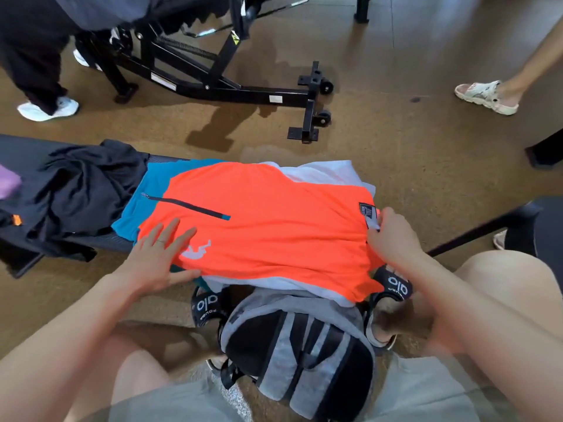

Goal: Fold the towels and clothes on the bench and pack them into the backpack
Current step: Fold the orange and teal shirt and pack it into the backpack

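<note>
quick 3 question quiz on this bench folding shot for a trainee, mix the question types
1. True or false: the left hand lies flat with straight fingers on the orange shirt.
2. What does the right hand pinch? A) the shirt's label end B) a backpack strap C) the dark clothes
3. Fill in: the grey backpack stands on the floor between the person's ____.

Key: 1 true; 2 A; 3 feet. The dark clothes lie untouched on the bench, to the left.
</note>
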A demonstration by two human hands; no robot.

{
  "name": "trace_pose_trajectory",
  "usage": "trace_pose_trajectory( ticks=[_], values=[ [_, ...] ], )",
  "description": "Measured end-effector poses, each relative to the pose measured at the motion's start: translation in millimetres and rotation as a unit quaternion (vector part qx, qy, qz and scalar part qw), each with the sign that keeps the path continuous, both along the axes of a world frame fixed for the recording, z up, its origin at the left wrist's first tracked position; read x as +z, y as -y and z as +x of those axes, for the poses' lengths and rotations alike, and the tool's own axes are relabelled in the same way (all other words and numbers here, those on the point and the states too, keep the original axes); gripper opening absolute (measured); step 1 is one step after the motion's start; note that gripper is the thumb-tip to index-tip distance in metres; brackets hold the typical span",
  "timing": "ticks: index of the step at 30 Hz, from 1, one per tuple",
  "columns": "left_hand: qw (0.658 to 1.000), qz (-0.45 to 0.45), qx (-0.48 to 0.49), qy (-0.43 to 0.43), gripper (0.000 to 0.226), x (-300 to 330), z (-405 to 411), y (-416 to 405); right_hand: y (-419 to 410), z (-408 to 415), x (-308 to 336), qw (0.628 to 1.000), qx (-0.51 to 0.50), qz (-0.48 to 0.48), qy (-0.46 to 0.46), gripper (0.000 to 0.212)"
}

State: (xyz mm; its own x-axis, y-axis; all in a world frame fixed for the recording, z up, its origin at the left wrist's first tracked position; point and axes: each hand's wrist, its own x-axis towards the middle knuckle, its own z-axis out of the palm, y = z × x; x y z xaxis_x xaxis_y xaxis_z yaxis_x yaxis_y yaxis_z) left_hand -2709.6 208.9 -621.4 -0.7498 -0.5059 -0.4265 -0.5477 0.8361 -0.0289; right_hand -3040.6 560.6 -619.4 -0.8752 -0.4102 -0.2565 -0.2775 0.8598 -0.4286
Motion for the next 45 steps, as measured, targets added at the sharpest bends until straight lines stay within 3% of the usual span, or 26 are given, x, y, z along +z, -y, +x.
trace_pose_trajectory(
  ticks=[2, 5, 8, 11, 13, 15, 17, 19, 22, 26, 29, 32, 35, 38, 40, 45],
  values=[
    [1.0, 0.001, 0.012, 0.003, 0.11, 6, -9, -3, -4, -9, -3, 0.999, -0.025, 0.029, 0.034, 0.035],
    [0.999, -0.008, -0.011, -0.035, 0.096, 16, -45, -35, 10, -22, -1, 0.996, -0.034, -0.038, 0.08, 0.055],
    [0.991, 0.027, -0.108, -0.079, 0.088, 24, -96, -92, 33, -38, -2, 0.989, -0.025, -0.089, 0.114, 0.057],
    [0.958, 0.065, -0.256, -0.116, 0.079, 29, -140, -156, 52, -57, -8, 0.983, -0.052, -0.1, 0.143, 0.064],
    [0.921, 0.067, -0.366, -0.114, 0.064, 25, -154, -194, 57, -72, -12, 0.984, -0.069, -0.106, 0.127, 0.051],
    [0.898, 0.035, -0.427, -0.101, 0.053, 19, -157, -217, 56, -86, -17, 0.983, -0.088, -0.116, 0.112, 0.022],
    [0.905, 0.014, -0.416, -0.09, 0.049, 14, -156, -225, 54, -99, -17, 0.981, -0.096, -0.129, 0.112, 0.006],
    [0.913, 0.007, -0.396, -0.096, 0.042, 15, -154, -225, 51, -111, -14, 0.976, -0.129, -0.159, 0.078, 0.004],
    [0.89, -0.014, -0.441, -0.115, 0.013, 17, -149, -229, 39, -121, -13, 0.962, -0.216, -0.161, 0.038, 0.022],
    [0.874, -0.045, -0.472, -0.109, 0.01, 13, -139, -238, 34, -95, -15, 0.968, -0.124, -0.038, 0.214, 0.018],
    [0.882, -0.047, -0.453, -0.117, 0.011, 15, -136, -237, 34, -62, -11, 0.953, -0.089, -0.089, 0.276, 0.027],
    [0.892, -0.044, -0.437, -0.106, 0.016, 17, -130, -238, 20, -34, -14, 0.946, -0.131, -0.106, 0.277, 0.055],
    [0.891, -0.05, -0.443, -0.086, 0.023, 19, -122, -242, -1, 0, -15, 0.903, -0.179, -0.099, 0.378, 0.064],
    [0.892, -0.042, -0.444, -0.075, 0.028, 21, -115, -245, -20, 31, -19, 0.867, -0.138, -0.071, 0.473, 0.076],
    [0.893, -0.047, -0.443, -0.065, 0.028, 19, -109, -247, -31, 44, -24, 0.874, -0.092, -0.063, 0.474, 0.084],
    [0.905, -0.024, -0.42, -0.067, 0.013, 12, -99, -251, -43, 51, -13, 0.886, -0.062, -0.115, 0.444, 0.052]
  ],
)
